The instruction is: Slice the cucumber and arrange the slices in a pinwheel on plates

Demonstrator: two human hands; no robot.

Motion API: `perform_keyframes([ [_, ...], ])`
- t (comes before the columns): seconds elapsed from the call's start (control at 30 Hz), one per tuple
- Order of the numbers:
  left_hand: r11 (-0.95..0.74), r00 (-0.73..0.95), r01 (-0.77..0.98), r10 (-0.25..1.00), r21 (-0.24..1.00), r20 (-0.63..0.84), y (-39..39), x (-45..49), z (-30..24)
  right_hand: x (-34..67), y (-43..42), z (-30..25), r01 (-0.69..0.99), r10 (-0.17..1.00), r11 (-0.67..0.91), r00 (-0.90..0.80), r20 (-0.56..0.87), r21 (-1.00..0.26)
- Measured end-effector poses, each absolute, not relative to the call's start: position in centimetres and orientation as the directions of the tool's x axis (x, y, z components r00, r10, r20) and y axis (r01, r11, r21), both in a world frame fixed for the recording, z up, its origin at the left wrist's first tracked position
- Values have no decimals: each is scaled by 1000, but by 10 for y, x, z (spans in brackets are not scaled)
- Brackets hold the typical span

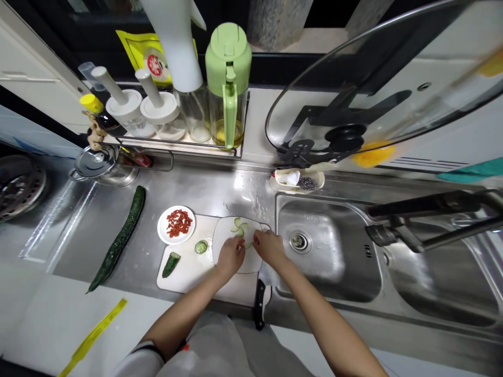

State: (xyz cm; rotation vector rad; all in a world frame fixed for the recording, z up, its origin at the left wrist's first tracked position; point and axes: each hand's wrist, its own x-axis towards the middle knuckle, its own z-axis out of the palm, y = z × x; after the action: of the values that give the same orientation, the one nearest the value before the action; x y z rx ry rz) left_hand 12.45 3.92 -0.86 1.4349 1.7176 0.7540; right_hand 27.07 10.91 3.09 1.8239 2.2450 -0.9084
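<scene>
Both of my hands are over a white plate (pixel 223 230) that rests on the pale cutting board (pixel 188 283). Thin cucumber slices (pixel 240 226) lie fanned out near the plate's far side. My left hand (pixel 231 255) is closed, fingertips together; what they hold, if anything, is hidden. My right hand (pixel 269 246) is pinched at a thin cucumber slice (pixel 248 245) between the two hands. Left of the plate, a small stack of cucumber rounds (pixel 200 246) and a cut cucumber piece (pixel 171 264) sit on the board. A black-handled knife (pixel 259 303) lies at the board's right front corner.
A small white dish (pixel 176 241) of red bits overlaps the board's corner. Farther left lies a whole cucumber (pixel 120 243). The sink (pixel 330 251) and its faucet (pixel 428 214) are on the right. Behind stand a green-lidded oil jug (pixel 228 78) and a glass lid (pixel 346 136).
</scene>
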Motion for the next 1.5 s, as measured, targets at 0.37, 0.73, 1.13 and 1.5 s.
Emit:
perform_keyframes([
  [0.37, 27, -23, 760, 1000, 650, -14, 34, 127, -16, 282, 98, 29, 893, 852, 419, -449, -270, -162],
  [0.73, -298, 212, 783, 953, 546, 215, 32, 127, -16, 318, 69, 19, 905, 944, 304, -329, -36, -297],
  [1.13, -294, 290, 877, 955, 380, 69, 20, 134, -12, 296, 27, -1, 895, 897, 441, -442, -10, -65],
  [1.5, -276, 272, 886, 960, 371, 65, 18, 140, -18, 305, 29, -3, 883, 883, 468, -469, -30, -41],
])
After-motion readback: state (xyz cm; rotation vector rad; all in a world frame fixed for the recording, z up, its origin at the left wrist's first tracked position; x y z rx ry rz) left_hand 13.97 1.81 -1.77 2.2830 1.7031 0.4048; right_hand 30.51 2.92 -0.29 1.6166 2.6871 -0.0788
